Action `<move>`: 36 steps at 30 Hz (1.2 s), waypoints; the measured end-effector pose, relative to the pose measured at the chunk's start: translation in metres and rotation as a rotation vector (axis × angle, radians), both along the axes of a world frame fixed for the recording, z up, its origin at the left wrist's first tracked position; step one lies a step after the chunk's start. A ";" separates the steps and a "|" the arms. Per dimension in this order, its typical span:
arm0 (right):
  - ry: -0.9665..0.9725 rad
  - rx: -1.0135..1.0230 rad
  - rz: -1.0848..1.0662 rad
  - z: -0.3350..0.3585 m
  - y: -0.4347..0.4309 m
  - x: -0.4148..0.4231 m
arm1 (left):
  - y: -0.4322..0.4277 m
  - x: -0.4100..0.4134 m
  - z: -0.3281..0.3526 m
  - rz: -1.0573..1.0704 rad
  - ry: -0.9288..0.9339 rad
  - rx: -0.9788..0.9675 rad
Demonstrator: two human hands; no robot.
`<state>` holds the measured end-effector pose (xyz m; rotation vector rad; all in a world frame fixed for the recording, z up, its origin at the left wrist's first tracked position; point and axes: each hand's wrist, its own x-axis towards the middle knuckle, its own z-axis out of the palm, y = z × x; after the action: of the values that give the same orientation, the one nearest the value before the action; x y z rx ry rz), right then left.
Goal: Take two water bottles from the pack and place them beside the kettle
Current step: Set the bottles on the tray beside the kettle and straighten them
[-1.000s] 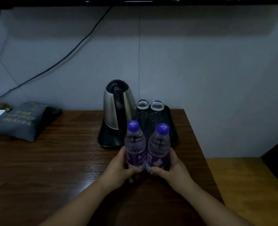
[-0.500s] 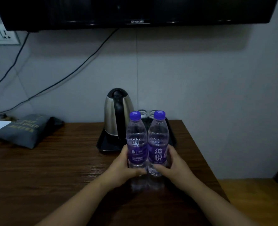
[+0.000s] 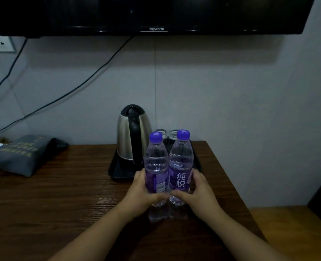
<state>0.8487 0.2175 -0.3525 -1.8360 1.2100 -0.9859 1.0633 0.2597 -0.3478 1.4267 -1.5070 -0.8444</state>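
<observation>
Left grip (image 3: 142,193) and right grip (image 3: 199,193) flank two bottles: left bottle (image 3: 156,166) touching right bottle (image 3: 181,162), upright on surface (image 3: 61,194). Behind grips: tray (image 3: 118,170) carrying kettle (image 3: 131,132), glasses (image 3: 167,134) right of kettle. Far left of grips: pouch (image 3: 22,153). Above: television (image 3: 150,14).

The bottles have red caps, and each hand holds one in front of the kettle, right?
Not quite: the head view shows purple caps, not red. The rest holds: the left hand holds the left bottle and the right hand holds the right bottle, in front of the kettle.
</observation>
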 end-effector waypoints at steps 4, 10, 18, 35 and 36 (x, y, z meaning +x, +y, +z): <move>-0.048 0.017 -0.011 0.000 0.002 0.004 | 0.001 0.011 -0.009 -0.053 0.081 0.037; -0.050 -0.005 -0.026 -0.005 0.004 0.008 | 0.004 0.006 -0.010 0.010 -0.015 0.008; -0.095 0.044 0.009 -0.001 0.008 0.005 | 0.007 0.011 -0.011 0.025 0.043 0.001; -0.039 -0.031 0.018 0.015 0.006 -0.007 | -0.003 -0.015 -0.010 0.211 0.023 -0.137; -0.036 -0.045 0.011 0.021 -0.001 -0.008 | -0.009 -0.016 -0.002 0.207 0.013 -0.160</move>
<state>0.8408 0.2165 -0.3316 -1.8495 1.1638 -1.0438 1.0472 0.2506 -0.3503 1.4262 -1.3574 -0.5928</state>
